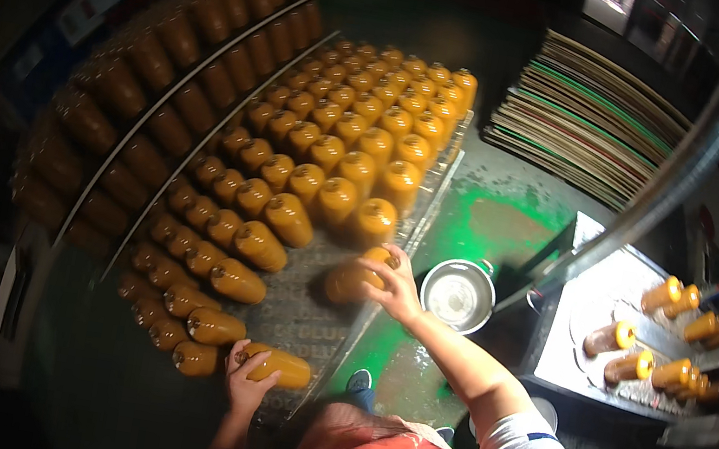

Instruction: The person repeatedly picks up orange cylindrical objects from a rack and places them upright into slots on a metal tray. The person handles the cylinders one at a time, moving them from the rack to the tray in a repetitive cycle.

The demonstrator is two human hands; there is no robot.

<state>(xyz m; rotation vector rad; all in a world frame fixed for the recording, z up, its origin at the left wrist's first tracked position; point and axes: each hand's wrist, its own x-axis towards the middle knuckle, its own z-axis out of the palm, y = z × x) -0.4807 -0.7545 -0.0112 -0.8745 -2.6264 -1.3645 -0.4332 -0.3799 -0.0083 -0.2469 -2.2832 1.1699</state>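
Observation:
My left hand is closed on the neck end of an orange-filled bottle at the front edge of the group. That bottle appears close beside the nearest row. Farther right, my right hand grips the top of another orange-filled bottle, slightly blurred, over the bare part of the printed sheet. I cannot tell whether it touches the sheet. Rows of similar bottles stand packed together beyond both hands.
Metal rails curve along the left, with more bottles stacked behind them. A steel pot stands on the wet green floor right of my right hand. Several bottles are on a bright worktable. Stacked boards lie at the back right.

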